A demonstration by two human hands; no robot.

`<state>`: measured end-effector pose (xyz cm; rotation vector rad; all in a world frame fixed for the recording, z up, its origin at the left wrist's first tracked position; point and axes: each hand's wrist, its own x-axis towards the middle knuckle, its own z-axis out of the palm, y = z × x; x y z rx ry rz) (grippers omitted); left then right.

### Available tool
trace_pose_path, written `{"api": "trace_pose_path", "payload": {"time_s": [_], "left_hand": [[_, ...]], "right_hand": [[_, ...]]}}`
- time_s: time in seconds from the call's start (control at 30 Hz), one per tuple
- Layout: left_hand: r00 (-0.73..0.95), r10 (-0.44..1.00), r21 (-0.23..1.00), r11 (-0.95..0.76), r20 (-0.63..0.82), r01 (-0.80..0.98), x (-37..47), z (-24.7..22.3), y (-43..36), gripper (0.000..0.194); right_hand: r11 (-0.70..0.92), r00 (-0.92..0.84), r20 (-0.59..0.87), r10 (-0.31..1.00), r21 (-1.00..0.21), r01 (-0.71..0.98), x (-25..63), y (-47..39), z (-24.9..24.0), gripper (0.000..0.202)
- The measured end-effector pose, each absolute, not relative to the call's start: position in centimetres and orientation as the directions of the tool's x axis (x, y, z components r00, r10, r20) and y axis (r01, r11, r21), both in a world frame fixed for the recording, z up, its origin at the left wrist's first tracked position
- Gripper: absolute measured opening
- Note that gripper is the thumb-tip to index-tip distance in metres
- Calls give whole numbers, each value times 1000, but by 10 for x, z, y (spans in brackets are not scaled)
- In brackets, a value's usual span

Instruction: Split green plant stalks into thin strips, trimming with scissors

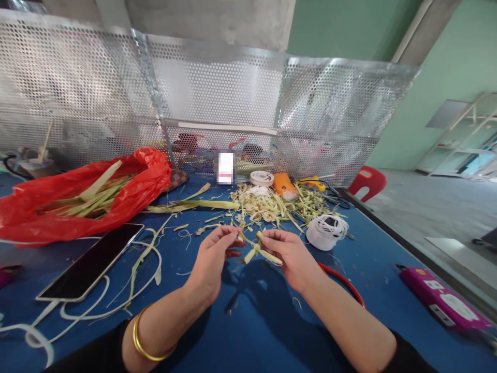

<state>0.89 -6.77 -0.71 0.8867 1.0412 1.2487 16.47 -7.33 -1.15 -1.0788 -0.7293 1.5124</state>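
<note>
nearer me than the pile of pale scraps [267, 207], the crossed leaf-strip piece [255, 252] is held above the blue bench [240, 342]. my right hand [289, 254] pinches it between thumb and finger; my left hand [217, 254] pinches a thin strand beside it. right of the pile stands the white string spool [324, 237]; left of it, the red bag [149, 173].

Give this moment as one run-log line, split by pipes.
left hand: pinching pale plant strips | right hand: pinching same strips | place: above blue table | nearby: loose scraps, white string roll, red bag
</note>
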Motion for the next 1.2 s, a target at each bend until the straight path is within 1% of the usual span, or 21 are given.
{"api": "trace_pose_path", "payload": {"time_s": [0.03, 0.07, 0.1, 0.2, 0.27, 0.43, 0.6, 0.7, 0.8, 0.83, 0.9, 1.0, 1.07, 1.2], "left_hand": [[-16, 994, 953, 99, -108, -285, 9, -8, -66, 13], [-6, 995, 962, 95, -100, -255, 10, -8, -66, 13], [43, 993, 970, 115, -108, -215, 11, -9, -65, 14], [275, 947, 972, 205, -168, -112, 13, -8, -67, 17], [361, 916, 965, 231, -173, -123, 13, -6, -69, 19], [429, 898, 973, 176, -96, -150, 8, -4, -66, 16], [453, 891, 989, 88, -25, -117, 9, -3, -66, 25], [452, 892, 989, 81, -15, -126, 11, -2, -69, 26], [436, 900, 987, 85, -18, -134, 12, -4, -69, 24], [422, 906, 986, 90, -24, -138, 12, -5, -68, 23], [384, 922, 983, 106, -42, -147, 11, -9, -67, 23], [339, 940, 984, 92, -36, -151, 10, -12, -65, 24], [336, 942, 988, 66, -15, -139, 9, -13, -65, 25], [368, 930, 993, 33, 10, -111, 8, -12, -65, 25]], "right_hand": [[-209, 19, -239, 971, -882, -422, 165, -73, -10, 31], [-199, 26, -233, 972, -878, -434, 165, -73, -9, 31], [-192, 26, -226, 974, -875, -444, 165, -73, -8, 30], [-166, 19, -194, 981, -883, -439, 165, -74, -8, 30], [-147, 18, -169, 985, -898, -415, 164, -75, -8, 30], [-72, 33, -90, 995, -924, -376, 164, -77, -5, 29], [18, 52, 1, 999, -946, -323, 162, -78, -3, 26], [-5, 17, -10, 1000, -952, -307, 160, -80, -3, 25], [-26, 45, -40, 998, -958, -285, 161, -81, -3, 24], [-5, 70, -25, 997, -964, -266, 162, -81, -2, 22], [75, 126, 51, 991, -979, -191, 164, -80, -2, 16], [197, 169, 195, 966, -980, 4, 165, -80, -3, 6], [217, 169, 230, 959, -972, 89, 164, -80, -5, 3], [203, 168, 211, 963, -977, 61, 161, -81, -10, 3]]}}
